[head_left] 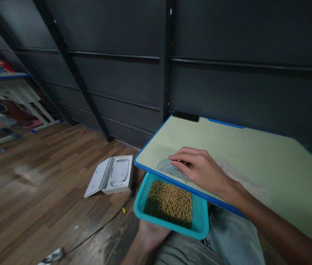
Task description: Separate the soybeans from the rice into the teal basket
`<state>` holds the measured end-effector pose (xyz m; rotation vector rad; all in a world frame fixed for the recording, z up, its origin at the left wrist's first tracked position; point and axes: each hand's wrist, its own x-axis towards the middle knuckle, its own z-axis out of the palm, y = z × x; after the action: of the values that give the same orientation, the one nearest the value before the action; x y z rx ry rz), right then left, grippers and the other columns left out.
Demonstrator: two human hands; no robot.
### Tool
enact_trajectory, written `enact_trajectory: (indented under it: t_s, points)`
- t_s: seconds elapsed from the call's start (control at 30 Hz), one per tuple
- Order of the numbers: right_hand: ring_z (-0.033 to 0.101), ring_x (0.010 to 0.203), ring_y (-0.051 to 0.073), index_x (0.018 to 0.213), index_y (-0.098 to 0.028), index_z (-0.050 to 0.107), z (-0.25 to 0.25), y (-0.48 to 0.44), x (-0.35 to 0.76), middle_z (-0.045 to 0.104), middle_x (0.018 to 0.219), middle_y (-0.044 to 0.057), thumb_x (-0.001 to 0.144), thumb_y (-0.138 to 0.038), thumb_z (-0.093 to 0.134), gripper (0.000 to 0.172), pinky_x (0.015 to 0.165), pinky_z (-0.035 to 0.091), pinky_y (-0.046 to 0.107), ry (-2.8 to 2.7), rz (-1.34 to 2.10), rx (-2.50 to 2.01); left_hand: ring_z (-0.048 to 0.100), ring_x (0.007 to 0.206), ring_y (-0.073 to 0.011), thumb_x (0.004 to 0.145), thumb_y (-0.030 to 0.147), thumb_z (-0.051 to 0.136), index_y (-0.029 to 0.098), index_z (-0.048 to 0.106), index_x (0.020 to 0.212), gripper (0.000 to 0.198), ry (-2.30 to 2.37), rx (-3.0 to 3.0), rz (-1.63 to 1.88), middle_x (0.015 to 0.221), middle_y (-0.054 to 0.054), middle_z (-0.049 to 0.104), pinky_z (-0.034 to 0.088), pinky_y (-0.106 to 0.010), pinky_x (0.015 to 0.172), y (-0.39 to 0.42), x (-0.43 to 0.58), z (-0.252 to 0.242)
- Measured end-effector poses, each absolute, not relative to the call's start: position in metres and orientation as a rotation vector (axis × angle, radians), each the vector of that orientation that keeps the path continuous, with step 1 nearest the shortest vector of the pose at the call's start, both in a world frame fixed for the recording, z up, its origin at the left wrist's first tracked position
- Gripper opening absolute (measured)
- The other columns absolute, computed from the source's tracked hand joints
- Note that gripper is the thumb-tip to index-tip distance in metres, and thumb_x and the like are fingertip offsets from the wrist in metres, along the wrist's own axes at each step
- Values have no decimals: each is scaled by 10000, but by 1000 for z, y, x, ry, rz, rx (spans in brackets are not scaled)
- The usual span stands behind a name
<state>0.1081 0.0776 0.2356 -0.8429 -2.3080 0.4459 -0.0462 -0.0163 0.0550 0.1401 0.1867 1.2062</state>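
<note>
My left hand [153, 233] supports a turquoise plastic tray [200, 217] from below and along its near side; its fingers are mostly hidden under the tray. Round tan beans [172, 198], like soybeans, cover the tray's bottom. The tray is held just below the front left edge of a pale green tabletop [189, 138] with a blue rim. Above that corner, my right hand [197, 167] has thumb and fingertips brought together in a pinch. Whatever lies between them is too small to name. Under its fingers is a protractor shape [169, 167] on the tabletop.
A black phone-like slab [185, 116] lies at the table's back left corner. On the wooden floor sit an opened white box [118, 175] and a black cable [100, 228]. Dark panelled wall [117, 73] rises behind; another table [5, 77] stands far left.
</note>
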Motion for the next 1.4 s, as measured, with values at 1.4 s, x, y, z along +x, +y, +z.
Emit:
enact_trajectory:
  t_s: [1.4]
  points:
    - [666, 885, 169, 1043, -208, 725, 233, 95, 167, 722, 982, 41, 900, -172, 612, 186, 793, 510, 313, -2147, 223, -943, 634, 1154, -296, 912, 328, 411, 211, 637, 1199, 384, 277, 156, 1150, 1235, -112, 699, 338, -577, 1102, -22, -26, 33]
